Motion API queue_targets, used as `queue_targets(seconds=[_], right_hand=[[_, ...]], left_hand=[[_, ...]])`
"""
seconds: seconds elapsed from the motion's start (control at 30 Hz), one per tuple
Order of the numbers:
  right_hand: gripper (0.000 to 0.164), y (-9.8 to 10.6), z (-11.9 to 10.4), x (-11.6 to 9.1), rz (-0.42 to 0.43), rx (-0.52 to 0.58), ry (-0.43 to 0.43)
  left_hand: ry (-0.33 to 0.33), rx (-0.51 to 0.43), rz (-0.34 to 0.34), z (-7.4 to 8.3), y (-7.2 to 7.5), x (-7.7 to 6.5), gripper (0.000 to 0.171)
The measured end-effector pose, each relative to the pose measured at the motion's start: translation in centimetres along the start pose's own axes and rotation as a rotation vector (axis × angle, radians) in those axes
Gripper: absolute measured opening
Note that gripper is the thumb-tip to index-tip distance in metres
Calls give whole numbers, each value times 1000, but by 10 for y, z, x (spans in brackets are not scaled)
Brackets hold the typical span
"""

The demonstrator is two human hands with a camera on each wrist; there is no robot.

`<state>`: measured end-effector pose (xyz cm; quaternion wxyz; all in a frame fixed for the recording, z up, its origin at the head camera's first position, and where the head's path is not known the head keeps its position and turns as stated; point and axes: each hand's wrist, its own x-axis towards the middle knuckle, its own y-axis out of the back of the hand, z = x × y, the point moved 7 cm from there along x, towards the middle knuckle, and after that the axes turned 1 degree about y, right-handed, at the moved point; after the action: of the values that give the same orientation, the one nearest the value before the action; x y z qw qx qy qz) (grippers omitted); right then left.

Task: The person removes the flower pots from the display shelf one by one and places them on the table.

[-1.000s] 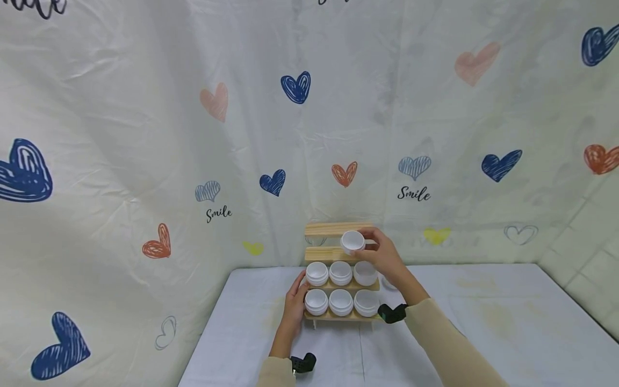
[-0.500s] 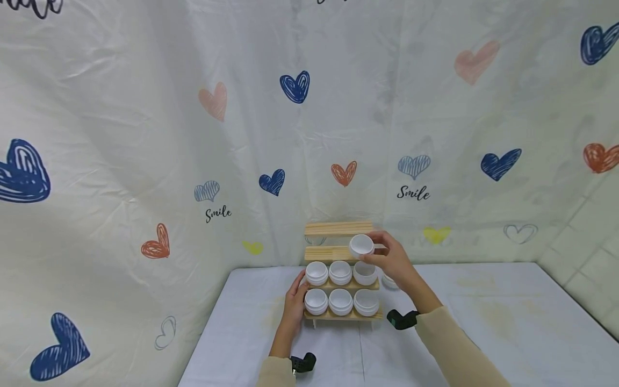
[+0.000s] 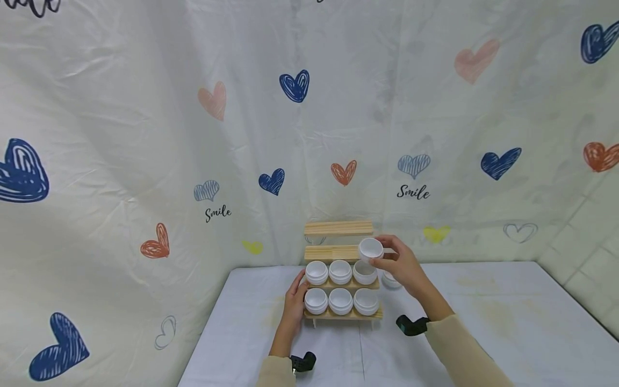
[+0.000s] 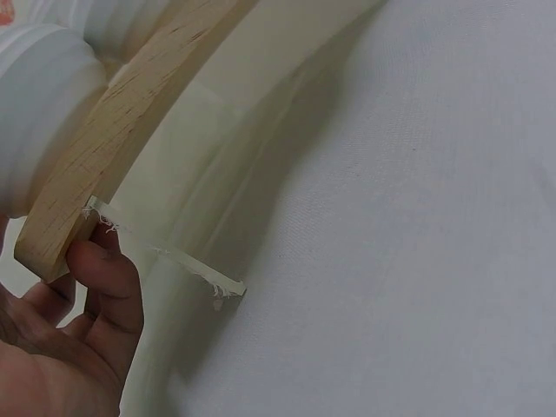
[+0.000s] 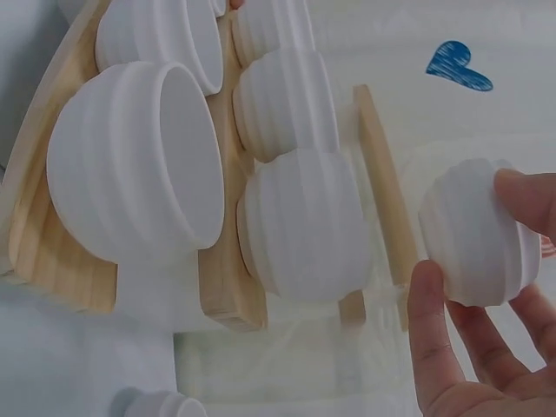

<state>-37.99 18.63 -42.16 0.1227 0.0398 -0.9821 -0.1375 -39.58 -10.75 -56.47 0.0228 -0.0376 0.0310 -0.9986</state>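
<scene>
A tiered wooden display rack (image 3: 338,228) stands on the table, its two upper shelves bare and its two lower shelves each bearing a row of white cups (image 3: 340,302). My left hand (image 3: 292,309) grips the rack's left side; in the left wrist view its fingers (image 4: 109,278) curl around the end of a wooden shelf (image 4: 113,130). My right hand (image 3: 405,269) pinches a white cup (image 3: 370,249) between thumb and fingers, at the right end of the second shelf from the top. In the right wrist view this ribbed cup (image 5: 478,230) is apart from the shelves.
Another white cup (image 3: 390,280) sits on the table right of the rack, partly hidden by my right hand. A white cloth (image 3: 483,322) covers the table. Behind it hangs a pale curtain (image 3: 358,107) with printed hearts.
My right hand has moved right and slightly down with the white cup, from over the second shelf's middle to its right end. My left hand stays on the rack.
</scene>
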Motion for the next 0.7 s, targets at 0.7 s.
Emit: queue_targets(seconds=[0.7], right_hand=[[67,22,19,-22,31,-75,-47]], left_hand=[[12,2,14,-2,1,1,49]])
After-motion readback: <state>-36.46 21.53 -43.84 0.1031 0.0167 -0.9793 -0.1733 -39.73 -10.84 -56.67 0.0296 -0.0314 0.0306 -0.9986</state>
